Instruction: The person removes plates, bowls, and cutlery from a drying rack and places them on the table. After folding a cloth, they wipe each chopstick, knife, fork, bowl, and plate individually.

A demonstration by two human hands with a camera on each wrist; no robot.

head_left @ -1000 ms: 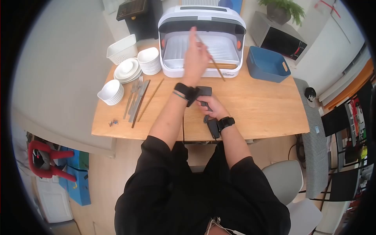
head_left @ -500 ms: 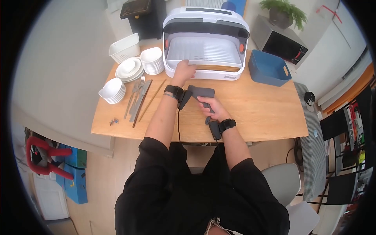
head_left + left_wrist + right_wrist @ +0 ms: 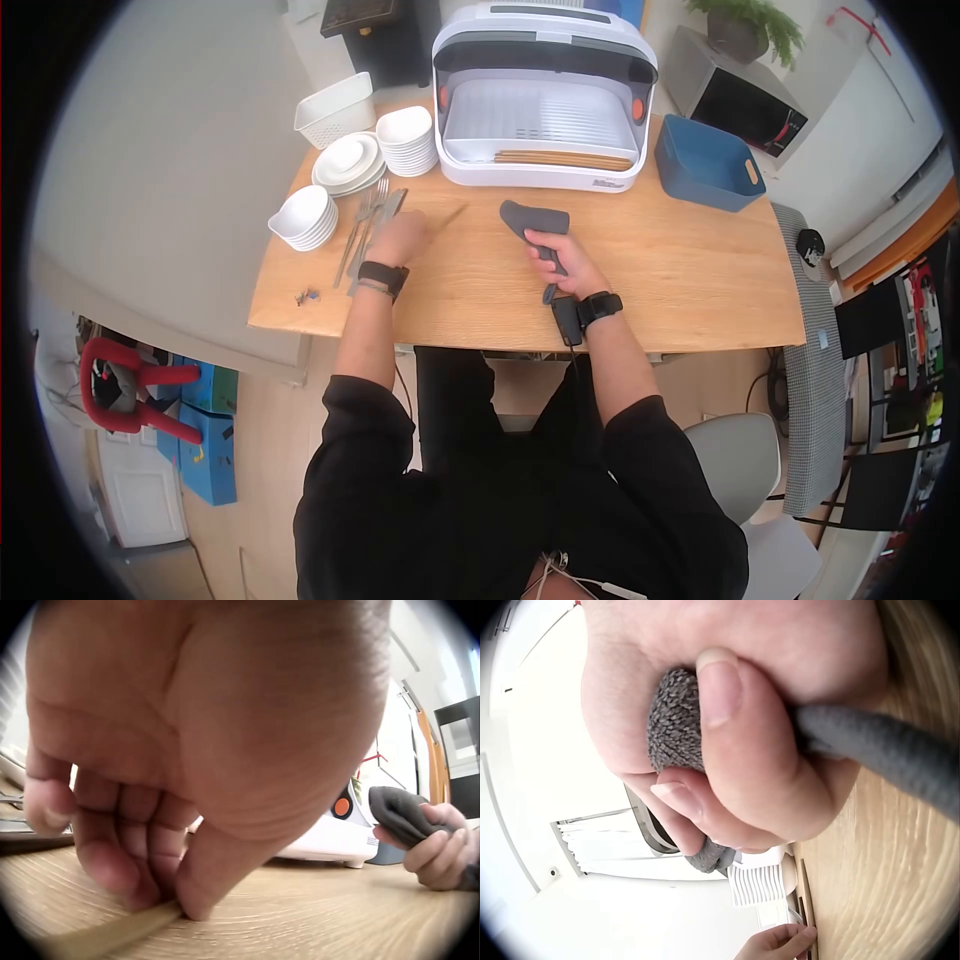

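Observation:
Low over the tabletop, my left hand (image 3: 403, 240) pinches a light wooden chopstick (image 3: 452, 216) between thumb and fingertips. The left wrist view shows this chopstick (image 3: 112, 936) lying close along the wood. Just left of that hand lie forks (image 3: 355, 225) and a knife, partly hidden by it. My right hand (image 3: 565, 262) grips a folded dark grey cloth (image 3: 538, 217), whose fuzzy surface (image 3: 676, 724) shows between the fingers in the right wrist view. Several chopsticks (image 3: 565, 160) rest in the front compartment of the white box (image 3: 462, 175), its lid raised.
White bowls (image 3: 303, 220), stacked plates (image 3: 330, 178), a taller bowl stack (image 3: 407, 142) and a white basket (image 3: 335, 108) stand at the left. A blue bin (image 3: 705, 165) is at the right, before a microwave (image 3: 735, 105). Small scraps (image 3: 307, 296) lie near the front left edge.
My left hand has moved from the box's front compartment leftward and down to the loose chopstick and pinches it. The chopstick it held earlier has left it. My right hand keeps its grip.

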